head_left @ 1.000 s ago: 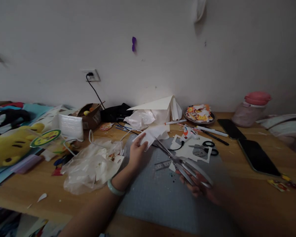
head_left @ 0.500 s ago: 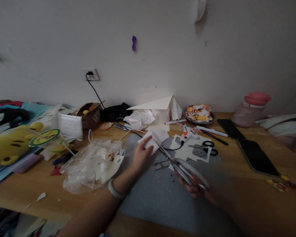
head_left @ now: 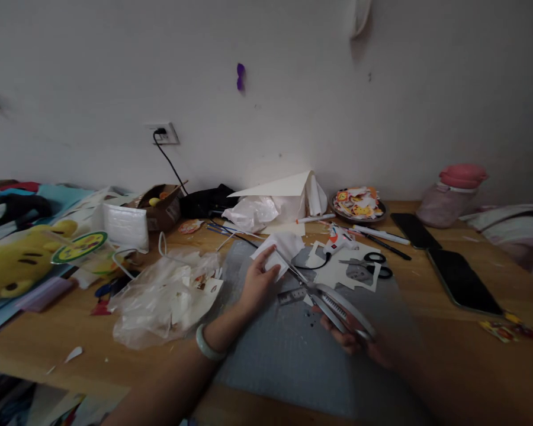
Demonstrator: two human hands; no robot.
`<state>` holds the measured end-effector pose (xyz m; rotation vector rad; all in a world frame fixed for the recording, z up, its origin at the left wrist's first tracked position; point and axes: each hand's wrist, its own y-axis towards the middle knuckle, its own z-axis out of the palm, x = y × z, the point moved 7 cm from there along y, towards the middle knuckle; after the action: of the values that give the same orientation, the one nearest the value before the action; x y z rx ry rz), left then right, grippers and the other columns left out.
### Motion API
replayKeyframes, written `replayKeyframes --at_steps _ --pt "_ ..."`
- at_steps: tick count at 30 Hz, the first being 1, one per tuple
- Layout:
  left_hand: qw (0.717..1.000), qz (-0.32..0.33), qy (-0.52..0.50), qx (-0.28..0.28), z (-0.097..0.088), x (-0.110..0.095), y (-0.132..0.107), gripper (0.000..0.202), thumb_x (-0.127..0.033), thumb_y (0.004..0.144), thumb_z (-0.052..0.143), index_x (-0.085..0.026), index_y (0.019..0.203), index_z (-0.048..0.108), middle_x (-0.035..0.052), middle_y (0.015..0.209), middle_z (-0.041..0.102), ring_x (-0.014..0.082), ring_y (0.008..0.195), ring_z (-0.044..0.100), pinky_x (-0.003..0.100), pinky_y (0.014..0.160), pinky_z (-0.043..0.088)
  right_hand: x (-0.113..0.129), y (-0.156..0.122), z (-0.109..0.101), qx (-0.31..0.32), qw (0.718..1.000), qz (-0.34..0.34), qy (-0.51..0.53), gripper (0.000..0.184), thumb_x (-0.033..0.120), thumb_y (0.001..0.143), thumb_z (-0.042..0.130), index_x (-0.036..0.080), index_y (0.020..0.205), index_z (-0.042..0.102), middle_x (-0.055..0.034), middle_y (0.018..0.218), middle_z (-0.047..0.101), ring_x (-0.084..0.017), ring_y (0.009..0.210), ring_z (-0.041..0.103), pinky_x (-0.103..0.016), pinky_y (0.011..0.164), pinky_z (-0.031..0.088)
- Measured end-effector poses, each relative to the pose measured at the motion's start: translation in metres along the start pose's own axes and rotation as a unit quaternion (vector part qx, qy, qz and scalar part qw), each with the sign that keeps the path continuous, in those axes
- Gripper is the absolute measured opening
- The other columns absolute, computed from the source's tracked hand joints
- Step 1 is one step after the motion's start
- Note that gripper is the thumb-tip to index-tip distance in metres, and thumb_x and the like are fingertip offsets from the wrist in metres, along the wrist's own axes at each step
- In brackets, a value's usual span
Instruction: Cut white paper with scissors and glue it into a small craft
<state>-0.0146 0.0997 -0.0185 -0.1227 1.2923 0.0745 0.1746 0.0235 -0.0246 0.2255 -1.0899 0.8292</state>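
Between the thumb and fingers of my left hand [head_left: 258, 283] is a piece of white paper [head_left: 276, 264], held above the grey mat [head_left: 288, 361]. My right hand [head_left: 344, 338] is wrapped round the handles of a pair of large grey-handled scissors [head_left: 337, 309]. Their blades point up and to the left and meet the paper's right side. A short metal ruler [head_left: 292, 296] lies beneath, near the blades. Just beyond rest a white glue gun [head_left: 339, 239], cut paper scraps [head_left: 326, 273] and small black-handled scissors [head_left: 377, 265].
Left of the mat lies a crumpled plastic bag [head_left: 160, 302]. A bowl of paper cutouts [head_left: 359, 207] stands by the wall. Two phones [head_left: 464, 281] and a pink-lidded bottle [head_left: 450, 198] are at the right. A yellow plush toy [head_left: 18, 260] lies far left.
My left hand and the paper have shifted slightly to the right, toward the scissors. The scissors and my right hand stay almost in place.
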Motion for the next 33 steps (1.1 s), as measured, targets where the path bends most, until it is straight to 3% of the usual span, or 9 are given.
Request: replayKeyframes --at_steps 8,13,17,23,28,33 --pt "1.000 0.027 0.014 0.000 -0.003 -0.002 0.002 0.063 -0.022 0.061 0.071 -0.017 0.121 0.055 0.0103 0.125 0.055 0.0161 0.083 0.059 0.023 0.064 0.050 0.000 0.001 0.001 -0.004 1.000 0.002 -0.003 0.048 0.057 0.066 0.066 0.020 0.098 0.066 -0.0009 0.079 0.050 -0.002 0.049 0.027 -0.017 0.042 0.020" --pt "1.000 0.015 0.015 0.013 -0.003 -0.002 0.002 0.069 -0.024 0.064 0.071 -0.018 0.129 0.049 0.0096 0.113 0.061 0.0167 0.079 0.060 0.026 0.064 0.051 0.002 0.000 0.002 -0.045 0.999 0.030 -0.007 0.049 0.057 0.063 0.067 0.019 0.094 0.066 -0.0005 0.076 0.049 -0.003 0.049 0.028 -0.017 0.041 0.021" --pt "1.000 0.018 0.005 0.013 -0.003 -0.003 0.002 0.069 -0.023 0.063 0.071 -0.018 0.128 0.049 0.0084 0.109 0.062 0.0162 0.077 0.060 0.024 0.062 0.051 0.003 0.001 0.004 -0.028 0.999 0.029 -0.020 0.052 0.056 0.060 0.069 0.019 0.095 0.065 0.0001 0.077 0.048 -0.002 0.050 0.029 -0.016 0.042 0.024" --pt "1.000 0.008 0.000 0.013 -0.004 -0.005 0.004 0.071 -0.022 0.062 0.072 -0.018 0.128 0.048 0.0058 0.098 0.064 0.0134 0.069 0.058 0.023 0.058 0.050 -0.002 0.001 -0.001 -0.020 0.999 0.028 -0.035 0.044 0.049 0.068 0.066 0.019 0.100 0.063 -0.0004 0.082 0.049 -0.002 0.049 0.030 -0.016 0.042 0.027" --pt "1.000 0.021 0.001 0.013 -0.005 -0.011 0.005 0.071 -0.022 0.060 0.073 -0.017 0.127 0.049 0.0052 0.094 0.065 0.0127 0.067 0.058 0.022 0.057 0.049 0.002 0.001 0.002 -0.045 0.997 0.037 -0.043 0.040 0.042 0.064 0.066 0.017 0.095 0.063 0.0003 0.079 0.049 -0.002 0.049 0.031 -0.016 0.041 0.028" --pt "0.999 0.031 -0.010 0.018 -0.006 -0.011 0.007 0.072 -0.021 0.060 0.073 -0.018 0.128 0.049 0.0052 0.096 0.064 0.0127 0.069 0.057 0.023 0.061 0.050 0.001 0.002 0.000 -0.017 0.999 0.029 -0.019 0.042 0.036 0.060 0.066 0.017 0.097 0.062 0.0007 0.080 0.048 -0.001 0.049 0.029 -0.016 0.041 0.028"
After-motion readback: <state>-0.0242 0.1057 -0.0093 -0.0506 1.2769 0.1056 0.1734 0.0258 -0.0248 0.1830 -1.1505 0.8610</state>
